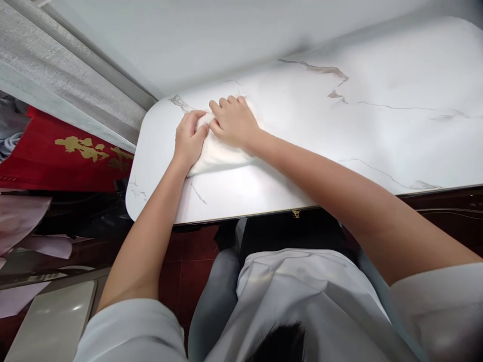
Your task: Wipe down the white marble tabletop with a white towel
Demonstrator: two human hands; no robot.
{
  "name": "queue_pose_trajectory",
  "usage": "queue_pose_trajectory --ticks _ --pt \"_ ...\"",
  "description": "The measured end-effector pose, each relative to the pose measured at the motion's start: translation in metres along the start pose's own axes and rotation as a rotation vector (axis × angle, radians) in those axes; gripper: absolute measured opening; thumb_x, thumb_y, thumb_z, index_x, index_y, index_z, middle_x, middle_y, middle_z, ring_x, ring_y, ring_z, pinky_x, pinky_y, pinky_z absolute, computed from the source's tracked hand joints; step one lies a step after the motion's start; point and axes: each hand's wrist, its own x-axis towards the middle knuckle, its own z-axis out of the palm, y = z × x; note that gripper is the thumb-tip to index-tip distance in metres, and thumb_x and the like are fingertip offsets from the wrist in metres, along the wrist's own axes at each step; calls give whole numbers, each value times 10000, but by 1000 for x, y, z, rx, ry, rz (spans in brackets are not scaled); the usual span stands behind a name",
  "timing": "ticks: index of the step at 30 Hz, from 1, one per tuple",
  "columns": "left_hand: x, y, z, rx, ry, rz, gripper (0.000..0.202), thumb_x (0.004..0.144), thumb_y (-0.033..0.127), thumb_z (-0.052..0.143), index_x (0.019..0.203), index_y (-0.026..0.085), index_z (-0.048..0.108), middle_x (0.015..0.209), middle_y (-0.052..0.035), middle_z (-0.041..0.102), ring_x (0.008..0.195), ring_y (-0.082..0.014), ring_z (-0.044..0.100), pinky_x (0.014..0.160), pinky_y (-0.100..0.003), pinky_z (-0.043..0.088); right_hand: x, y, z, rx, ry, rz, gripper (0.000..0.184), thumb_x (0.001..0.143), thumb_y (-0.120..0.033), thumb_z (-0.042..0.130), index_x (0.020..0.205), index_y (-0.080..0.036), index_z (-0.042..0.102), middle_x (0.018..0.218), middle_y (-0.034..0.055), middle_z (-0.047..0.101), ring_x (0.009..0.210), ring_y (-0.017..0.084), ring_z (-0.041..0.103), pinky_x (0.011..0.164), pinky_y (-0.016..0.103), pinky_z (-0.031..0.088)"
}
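Observation:
A folded white cloth (pixel 222 153), soft and thick-looking, lies on the white marble-patterned table (pixel 377 141) near its left end. My left hand (pixel 189 138) grips the cloth's left side, thumb on top and fingers bent round its upper left corner. Over the far part of the cloth rests my right hand (pixel 234 119), its fingers curled down and gripping the fabric. The two hands are close together, thumbs nearly meeting. Part of the cloth is hidden beneath my right hand.
A pale wall (pixel 211 40) runs along the table's far side. Grey curtain fabric (pixel 75 65) hangs at the left, above a red cloth with gold characters (pixel 75 151). Below it, a pale flat box-like thing (pixel 53 322) stands on the left. The table's front edge faces my lap.

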Motion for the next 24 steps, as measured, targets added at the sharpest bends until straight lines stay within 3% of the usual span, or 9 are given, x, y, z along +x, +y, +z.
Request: queue_pose_trajectory --ticks 5,10,13,24 --pt "40 -10 12 -59 -22 -32 124 923 302 562 1019 252 623 1104 -27 659 1093 -195 587 1002 -375 442 22 18 5 0 45 64 342 960 -180 321 1164 -111 586 1159 115 619 1144 264 535 990 407 403" --pt "69 -12 21 -72 -32 -111 277 853 0 538 1055 176 606 1033 65 637 953 -61 541 954 -250 432 41 31 11 56 75 90 329 960 -163 332 1124 -64 598 1159 144 618 1156 273 534 997 399 377" --pt "80 -10 26 -63 -1 -163 336 814 -83 534 1006 180 619 916 99 616 838 -39 512 852 -213 440 50 38 14 88 87 96 339 947 -171 336 1124 -66 605 1167 144 619 1158 276 535 998 402 368" --pt "109 -21 36 -56 16 -155 207 864 -14 532 958 168 564 819 77 556 726 -52 432 716 -240 434 71 54 16 103 74 122 327 931 -179 340 1114 -68 587 1165 85 610 1143 231 524 998 378 358"
